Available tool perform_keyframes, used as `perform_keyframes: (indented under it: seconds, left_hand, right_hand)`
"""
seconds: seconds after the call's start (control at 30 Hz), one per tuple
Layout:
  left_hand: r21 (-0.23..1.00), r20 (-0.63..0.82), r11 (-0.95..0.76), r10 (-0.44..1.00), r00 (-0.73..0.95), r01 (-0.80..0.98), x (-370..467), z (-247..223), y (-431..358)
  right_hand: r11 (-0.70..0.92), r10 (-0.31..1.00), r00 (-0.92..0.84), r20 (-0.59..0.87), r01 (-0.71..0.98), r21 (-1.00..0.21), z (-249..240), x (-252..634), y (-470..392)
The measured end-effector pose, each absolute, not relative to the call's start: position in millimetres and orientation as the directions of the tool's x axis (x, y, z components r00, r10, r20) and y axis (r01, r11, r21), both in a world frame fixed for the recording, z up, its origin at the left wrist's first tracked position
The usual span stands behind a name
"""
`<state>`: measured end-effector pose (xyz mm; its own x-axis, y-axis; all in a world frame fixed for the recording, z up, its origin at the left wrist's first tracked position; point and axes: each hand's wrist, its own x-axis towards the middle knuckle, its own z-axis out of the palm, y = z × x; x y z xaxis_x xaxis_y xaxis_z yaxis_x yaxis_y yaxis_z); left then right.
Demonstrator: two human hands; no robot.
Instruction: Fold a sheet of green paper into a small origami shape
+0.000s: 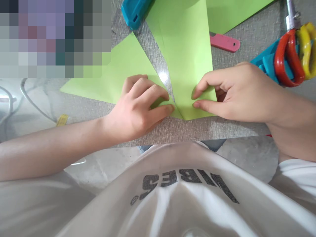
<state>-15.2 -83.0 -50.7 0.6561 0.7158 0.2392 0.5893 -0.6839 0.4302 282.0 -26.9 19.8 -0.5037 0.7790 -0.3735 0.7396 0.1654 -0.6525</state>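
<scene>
Green paper lies on the grey table near its front edge, split by a gap that narrows to a point at the bottom. My left hand rests on the left part of the paper, its thumb and fingers pinching the paper beside the lower end of the gap. On the right part, my right hand has its thumb and index finger closed on the paper near the lower right edge. Whether the two parts still join at the bottom is hard to tell.
A teal tool lies at the top, and a pink cutter beside the paper. Red-handled scissors and yellow handles are at the right. Another green sheet lies behind. A cable runs at the left.
</scene>
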Motion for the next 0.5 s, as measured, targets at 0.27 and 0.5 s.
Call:
perform_keyframes:
  seconds: [0.27,0.5]
  left_hand:
    - [0.431,0.237,-0.687,0.712,0.661,0.585,-15.8,-49.0,-82.7]
    - [0.278,0.433,-0.789,0.612,0.662,0.547,-17.6,-56.6,-84.1]
  right_hand:
    - [0.178,0.764,-0.512,-0.392,0.751,-0.636,20.0,282.1,-25.8]
    - [0.218,0.741,-0.539,-0.400,0.756,-0.617,19.9,284.0,-23.6]
